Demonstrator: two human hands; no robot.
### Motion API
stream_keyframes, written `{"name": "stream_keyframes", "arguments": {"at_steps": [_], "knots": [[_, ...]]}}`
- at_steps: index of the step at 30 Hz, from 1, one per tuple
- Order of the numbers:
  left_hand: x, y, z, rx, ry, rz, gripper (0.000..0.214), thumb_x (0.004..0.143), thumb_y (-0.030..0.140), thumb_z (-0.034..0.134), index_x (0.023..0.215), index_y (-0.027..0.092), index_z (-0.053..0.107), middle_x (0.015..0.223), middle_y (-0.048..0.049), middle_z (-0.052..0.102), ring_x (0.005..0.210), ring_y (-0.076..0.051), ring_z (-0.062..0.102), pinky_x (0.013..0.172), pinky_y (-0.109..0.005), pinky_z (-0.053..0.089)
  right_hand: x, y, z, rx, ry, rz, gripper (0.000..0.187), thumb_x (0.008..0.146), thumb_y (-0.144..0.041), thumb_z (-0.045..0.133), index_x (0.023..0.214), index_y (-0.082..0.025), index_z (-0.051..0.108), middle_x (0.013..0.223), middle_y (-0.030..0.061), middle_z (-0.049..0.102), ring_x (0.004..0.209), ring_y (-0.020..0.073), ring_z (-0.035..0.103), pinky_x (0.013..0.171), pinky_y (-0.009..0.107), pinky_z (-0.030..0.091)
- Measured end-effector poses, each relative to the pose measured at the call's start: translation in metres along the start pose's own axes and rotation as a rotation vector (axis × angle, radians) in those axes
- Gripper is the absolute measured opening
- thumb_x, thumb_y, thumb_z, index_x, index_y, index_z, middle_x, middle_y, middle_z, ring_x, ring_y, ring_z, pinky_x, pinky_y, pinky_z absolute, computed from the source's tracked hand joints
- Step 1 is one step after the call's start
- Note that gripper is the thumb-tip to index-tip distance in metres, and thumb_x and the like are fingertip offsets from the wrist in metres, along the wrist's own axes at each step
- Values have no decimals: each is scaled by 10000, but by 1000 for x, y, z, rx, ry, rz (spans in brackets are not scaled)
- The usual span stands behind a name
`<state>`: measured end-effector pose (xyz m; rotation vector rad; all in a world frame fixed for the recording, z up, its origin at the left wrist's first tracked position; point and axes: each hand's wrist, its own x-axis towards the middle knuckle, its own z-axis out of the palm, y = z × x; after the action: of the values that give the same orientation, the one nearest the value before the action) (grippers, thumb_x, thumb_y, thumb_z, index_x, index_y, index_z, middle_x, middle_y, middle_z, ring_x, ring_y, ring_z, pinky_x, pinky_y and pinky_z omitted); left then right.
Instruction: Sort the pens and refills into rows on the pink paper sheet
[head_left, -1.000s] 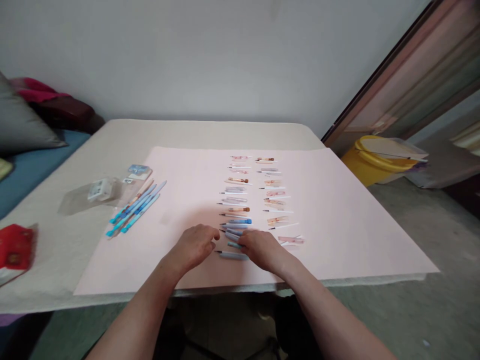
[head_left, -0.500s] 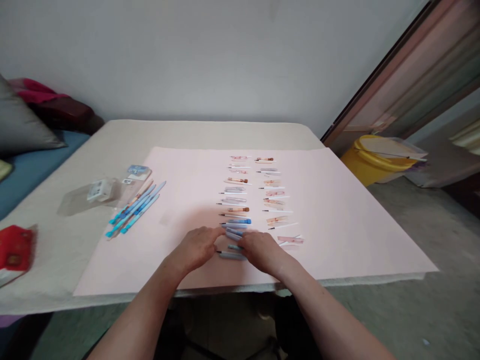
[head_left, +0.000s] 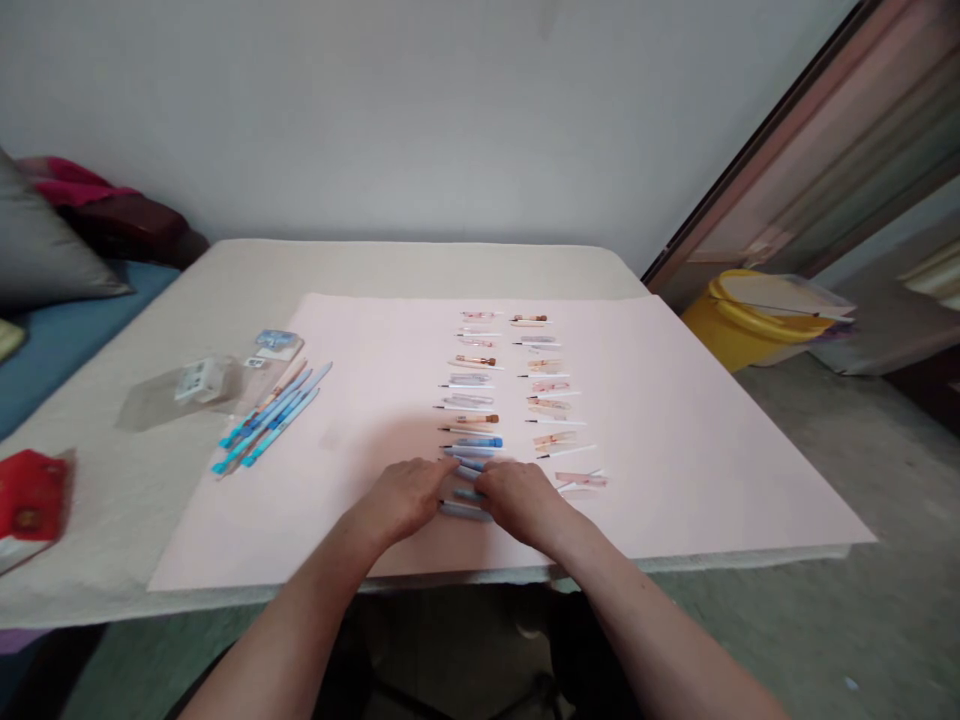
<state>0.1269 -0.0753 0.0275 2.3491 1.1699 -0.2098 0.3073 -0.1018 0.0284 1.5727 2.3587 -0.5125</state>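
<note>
My left hand [head_left: 409,497] is at the near end of the left column of taken-apart pens, its fingers closed at the left end of a blue pen part [head_left: 469,464]. My right hand [head_left: 519,500] curls over the right ends of the same parts, its fingertips mostly hidden. Between the hands lies a pale pen barrel [head_left: 465,510] with a dark-tipped refill. Just beyond them is a pen with a blue grip [head_left: 478,442], and past it a brown-capped pen part [head_left: 476,419].
A second column of pen parts [head_left: 551,386] lies to the right on the pink sheet [head_left: 697,450]. Several whole blue pens [head_left: 274,420] are bundled at left, near clear packaging [head_left: 202,382]. A red object [head_left: 31,495] sits at the left; a yellow bucket [head_left: 727,320] stands beyond the table.
My left hand has shifted slightly right, closer to my right hand. The blue and pale pen parts between them have moved a little; my right hand stays nearly in place.
</note>
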Motion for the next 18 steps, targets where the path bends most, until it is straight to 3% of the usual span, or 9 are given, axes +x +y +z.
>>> {"name": "stream_keyframes", "arguments": {"at_steps": [4,10,18], "knots": [[-1,1,-2,19,-10,-5,431,796,179,404,1211,266,478,1075,-56,649,967,-228,590,750,-317,421,-6,11,-10,52,-1,3,234,839,-207,452,877,-227,682,925,58,681,901,206,607,674,254,398],[1,1,-2,28,-38,1,404,802,183,399,1190,259,480,1053,-61,647,954,-232,588,733,-317,420,-11,35,-10,122,108,101,247,795,-155,464,842,-265,681,880,-6,692,776,153,605,583,230,320],[0,4,-10,5,-22,-80,376,799,187,429,1155,272,516,1020,-43,656,942,-201,590,760,-283,416,-13,34,-12,102,90,102,222,772,-151,485,805,-254,679,858,-7,688,743,143,598,537,225,285]]}}
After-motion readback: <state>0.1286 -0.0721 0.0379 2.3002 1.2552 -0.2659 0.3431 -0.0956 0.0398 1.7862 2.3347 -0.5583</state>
